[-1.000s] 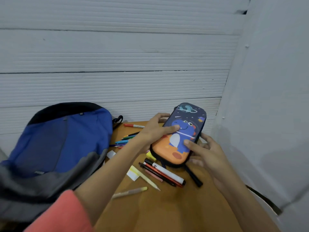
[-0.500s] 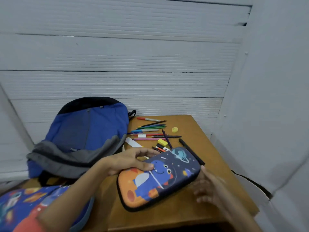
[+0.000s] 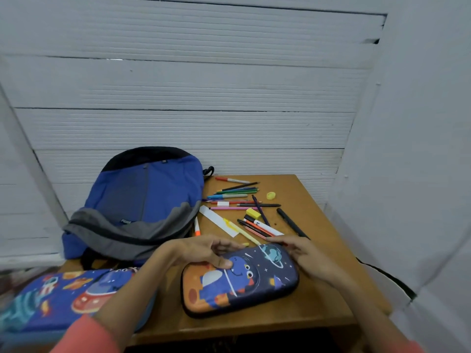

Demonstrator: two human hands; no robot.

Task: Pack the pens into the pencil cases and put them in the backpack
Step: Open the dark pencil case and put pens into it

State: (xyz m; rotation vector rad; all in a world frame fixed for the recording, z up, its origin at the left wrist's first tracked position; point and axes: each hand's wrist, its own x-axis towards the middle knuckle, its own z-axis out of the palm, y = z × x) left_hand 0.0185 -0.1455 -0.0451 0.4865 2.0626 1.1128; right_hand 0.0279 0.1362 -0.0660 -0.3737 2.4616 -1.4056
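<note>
**Dinosaur case now flat between both hands**

A second ago the dinosaur pencil case [image 3: 239,281] was held up on end. Now it lies lid-up on the table [image 3: 321,304]. Its long axis runs from the orange end, nearer than the left hand [image 3: 204,250], to the planet end under the right hand [image 3: 308,258]. The left hand grips the far edge, thumb on the lid. The right hand's fingers bend round the planet-end corner. Loose pens [image 3: 239,191] lie just beyond both hands, and the backpack [image 3: 145,200] beyond the left.
</note>
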